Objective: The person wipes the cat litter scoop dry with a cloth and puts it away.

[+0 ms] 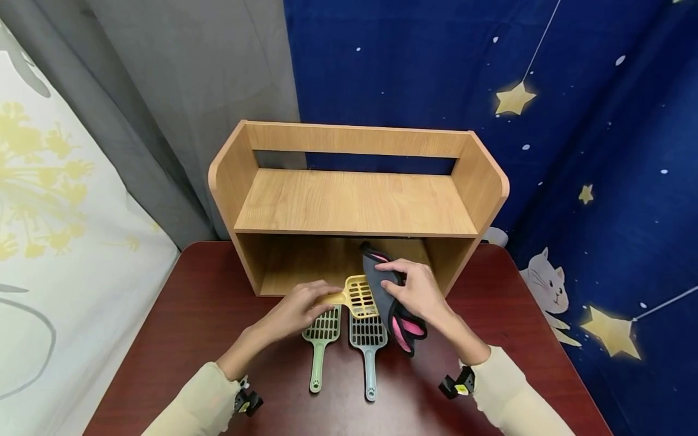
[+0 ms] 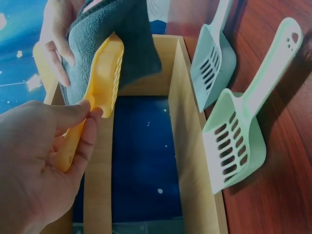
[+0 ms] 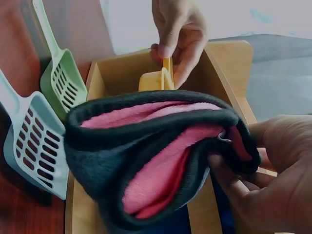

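Observation:
My left hand [image 1: 300, 307] pinches the handle of a yellow slotted litter scoop [image 2: 105, 73] between thumb and fingers. The scoop's head points right, against a folded grey cloth [image 1: 376, 281] in the head view. That cloth has dark edging and pink inner faces, seen in its folds in the right wrist view. My right hand [image 1: 415, 292] grips the cloth by its folded edge. Below the hands, a green litter scoop [image 1: 318, 357] and a light blue litter scoop [image 1: 369, 363] lie side by side, handles toward me.
A wooden two-tier shelf [image 1: 354, 203] stands at the back of the dark red table [image 1: 202, 339], its lower compartment open toward me. The two lying scoops' heads are close to its front edge. Grey and blue curtains [image 1: 403, 66] hang behind.

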Action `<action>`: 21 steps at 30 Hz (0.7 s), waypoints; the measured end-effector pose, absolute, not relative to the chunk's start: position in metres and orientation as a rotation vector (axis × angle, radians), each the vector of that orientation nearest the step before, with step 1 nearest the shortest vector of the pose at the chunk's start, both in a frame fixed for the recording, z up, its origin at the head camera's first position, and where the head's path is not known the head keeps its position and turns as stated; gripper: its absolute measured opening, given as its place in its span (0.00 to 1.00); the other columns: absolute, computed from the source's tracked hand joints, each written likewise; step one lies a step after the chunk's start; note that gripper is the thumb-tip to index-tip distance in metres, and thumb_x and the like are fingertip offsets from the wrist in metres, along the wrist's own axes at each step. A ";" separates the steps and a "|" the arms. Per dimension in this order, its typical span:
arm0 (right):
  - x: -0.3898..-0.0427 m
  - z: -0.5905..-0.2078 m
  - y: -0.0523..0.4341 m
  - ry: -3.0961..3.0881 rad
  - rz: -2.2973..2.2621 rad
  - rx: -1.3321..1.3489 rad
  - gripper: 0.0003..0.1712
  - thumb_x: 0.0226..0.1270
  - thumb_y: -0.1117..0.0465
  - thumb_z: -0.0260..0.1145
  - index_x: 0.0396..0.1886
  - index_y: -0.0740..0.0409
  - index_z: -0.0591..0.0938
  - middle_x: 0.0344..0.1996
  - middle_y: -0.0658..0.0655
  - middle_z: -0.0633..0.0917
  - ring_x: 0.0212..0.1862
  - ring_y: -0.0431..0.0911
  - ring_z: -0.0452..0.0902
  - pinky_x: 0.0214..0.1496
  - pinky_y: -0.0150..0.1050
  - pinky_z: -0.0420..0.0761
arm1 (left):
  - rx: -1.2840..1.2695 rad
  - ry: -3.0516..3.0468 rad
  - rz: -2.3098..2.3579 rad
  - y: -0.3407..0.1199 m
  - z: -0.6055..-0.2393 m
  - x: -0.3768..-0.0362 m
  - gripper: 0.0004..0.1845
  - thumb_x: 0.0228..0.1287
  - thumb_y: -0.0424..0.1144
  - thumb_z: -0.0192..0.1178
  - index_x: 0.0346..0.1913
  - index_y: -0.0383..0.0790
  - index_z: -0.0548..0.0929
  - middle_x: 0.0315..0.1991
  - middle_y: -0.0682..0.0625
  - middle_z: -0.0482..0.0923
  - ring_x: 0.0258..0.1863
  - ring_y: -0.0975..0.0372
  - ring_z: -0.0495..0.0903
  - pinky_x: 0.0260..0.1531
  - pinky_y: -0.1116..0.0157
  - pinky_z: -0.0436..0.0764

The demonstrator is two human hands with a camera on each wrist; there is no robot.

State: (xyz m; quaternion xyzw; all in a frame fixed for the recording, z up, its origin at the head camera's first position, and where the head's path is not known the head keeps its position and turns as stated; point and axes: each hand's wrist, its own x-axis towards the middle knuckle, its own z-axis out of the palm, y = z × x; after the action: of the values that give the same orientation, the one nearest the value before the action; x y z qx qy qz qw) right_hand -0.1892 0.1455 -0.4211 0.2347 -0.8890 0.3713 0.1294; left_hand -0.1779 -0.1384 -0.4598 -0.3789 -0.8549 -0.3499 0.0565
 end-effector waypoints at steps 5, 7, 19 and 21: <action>-0.188 -0.423 0.142 -2.598 1.096 0.718 0.20 0.59 0.69 0.79 0.52 0.55 0.92 0.47 0.54 0.92 0.54 0.51 0.88 0.55 0.50 0.84 | -1.167 -2.588 -1.075 -0.137 -0.459 -0.178 0.19 0.70 0.26 0.68 0.61 0.31 0.85 0.48 0.47 0.88 0.40 0.63 0.80 0.42 0.65 0.81; -0.186 -0.426 0.134 -2.605 1.121 0.724 0.19 0.59 0.69 0.79 0.52 0.55 0.92 0.48 0.55 0.92 0.55 0.52 0.88 0.56 0.50 0.84 | -1.182 -2.581 -1.085 -0.134 -0.459 -0.178 0.18 0.70 0.26 0.67 0.61 0.31 0.85 0.47 0.47 0.87 0.39 0.64 0.79 0.41 0.65 0.80; -0.182 -0.419 0.140 -2.495 1.280 0.611 0.19 0.62 0.66 0.80 0.54 0.53 0.92 0.47 0.53 0.92 0.50 0.47 0.87 0.48 0.38 0.82 | -1.185 -2.595 -1.081 -0.134 -0.457 -0.180 0.18 0.70 0.26 0.68 0.61 0.30 0.85 0.47 0.46 0.88 0.38 0.64 0.79 0.40 0.66 0.80; -0.181 -0.414 0.151 -2.473 1.309 0.573 0.19 0.62 0.66 0.80 0.54 0.53 0.92 0.48 0.54 0.91 0.49 0.45 0.85 0.45 0.32 0.80 | -1.181 -2.599 -1.069 -0.138 -0.457 -0.179 0.18 0.70 0.26 0.67 0.61 0.29 0.85 0.48 0.46 0.88 0.40 0.63 0.80 0.41 0.65 0.81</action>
State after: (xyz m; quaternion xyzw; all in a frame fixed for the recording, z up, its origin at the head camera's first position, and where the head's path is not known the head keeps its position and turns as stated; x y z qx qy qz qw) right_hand -0.1809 0.1514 -0.4137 0.1986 -0.8570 0.4537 0.1420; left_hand -0.1795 -0.1380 -0.4569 -0.3870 -0.8517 -0.3503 0.0466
